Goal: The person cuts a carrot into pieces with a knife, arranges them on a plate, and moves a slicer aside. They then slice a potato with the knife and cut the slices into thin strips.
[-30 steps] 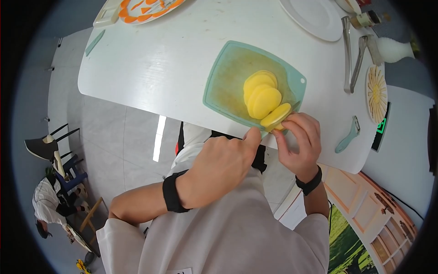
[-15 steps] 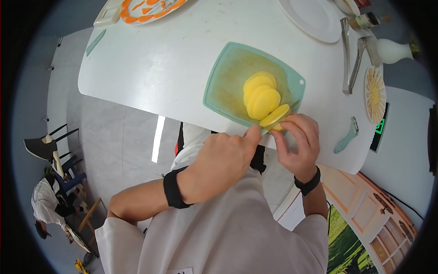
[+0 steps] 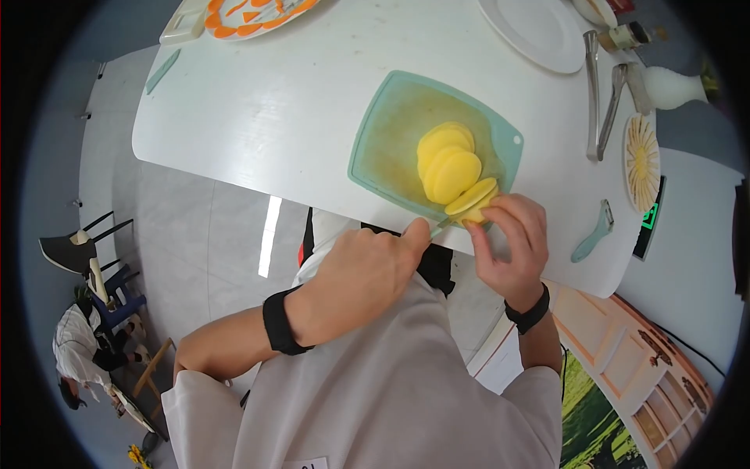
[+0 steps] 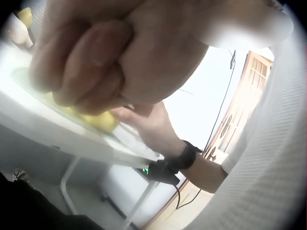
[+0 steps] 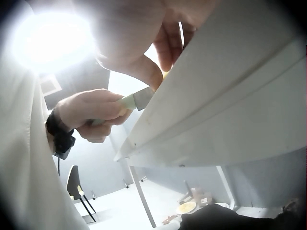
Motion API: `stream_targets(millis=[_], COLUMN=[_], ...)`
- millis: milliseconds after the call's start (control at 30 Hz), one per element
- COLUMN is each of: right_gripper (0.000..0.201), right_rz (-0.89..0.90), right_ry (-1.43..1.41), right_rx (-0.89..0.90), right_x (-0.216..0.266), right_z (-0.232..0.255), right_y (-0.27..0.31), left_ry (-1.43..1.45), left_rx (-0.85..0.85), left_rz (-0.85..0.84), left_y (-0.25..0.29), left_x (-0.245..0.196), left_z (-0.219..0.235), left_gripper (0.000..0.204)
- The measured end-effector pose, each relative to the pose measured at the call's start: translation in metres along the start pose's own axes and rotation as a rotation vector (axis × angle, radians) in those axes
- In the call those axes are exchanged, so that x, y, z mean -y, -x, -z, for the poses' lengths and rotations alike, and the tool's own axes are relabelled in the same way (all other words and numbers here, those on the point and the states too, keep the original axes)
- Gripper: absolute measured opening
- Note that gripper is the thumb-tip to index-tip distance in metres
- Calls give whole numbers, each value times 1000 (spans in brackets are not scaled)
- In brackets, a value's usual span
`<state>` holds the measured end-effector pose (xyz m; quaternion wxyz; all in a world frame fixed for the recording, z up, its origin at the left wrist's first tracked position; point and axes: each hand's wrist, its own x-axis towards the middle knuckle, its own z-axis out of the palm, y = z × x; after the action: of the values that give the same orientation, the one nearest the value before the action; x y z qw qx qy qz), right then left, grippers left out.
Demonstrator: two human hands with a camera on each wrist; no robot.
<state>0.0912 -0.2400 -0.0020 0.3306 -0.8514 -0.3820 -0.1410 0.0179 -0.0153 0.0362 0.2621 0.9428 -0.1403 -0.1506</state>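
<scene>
In the head view my left hand (image 3: 361,275) grips a small knife (image 3: 441,227) at the near edge of the green cutting board (image 3: 384,129). The right wrist view shows the knife's pale green handle (image 5: 127,101) in that hand, its blade pointing at the other hand. My right hand (image 3: 514,248) pinches a yellow piece (image 3: 473,212) at the board's near right corner, with a cut slice (image 3: 471,195) leaning on it. Overlapping yellow slices (image 3: 454,177) lie beside it. The left wrist view shows curled fingers (image 4: 91,62); the knife is hidden there.
A peeler (image 3: 598,234), tongs (image 3: 594,102) and a plate of pale strips (image 3: 643,164) are on the right. An empty white plate (image 3: 535,31) stands at the back. Far left are a plate with orange pieces (image 3: 248,30) and a green tool (image 3: 163,72).
My left hand has drawn back to the left and toward the body with the knife, showing more of it. My right hand has barely moved and still pinches the yellow piece.
</scene>
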Motion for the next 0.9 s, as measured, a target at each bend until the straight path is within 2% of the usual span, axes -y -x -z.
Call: stream_targets(millis=[100, 400, 500, 700, 900], right_gripper=[37, 37, 37, 38, 38], right_rz=[-5, -6, -2, 3, 1], right_ry=[2, -1, -1, 1, 1], right_rx=[3, 3, -6, -10, -4], right_x=[1, 1, 1, 1, 2], right_z=[-1, 0, -1, 0, -1], right_y=[0, 0, 0, -1, -1], left_ry=[19, -6, 77, 109, 192], left_rx=[-55, -17, -61, 30, -73], left_rz=[-51, -61, -85, -5, -36], left_y=[-7, -9, -13, -5, -16], left_x=[2, 8, 9, 13, 10], left_z=[-2, 1, -4, -3, -10], left_gripper=[16, 17, 18, 19, 17])
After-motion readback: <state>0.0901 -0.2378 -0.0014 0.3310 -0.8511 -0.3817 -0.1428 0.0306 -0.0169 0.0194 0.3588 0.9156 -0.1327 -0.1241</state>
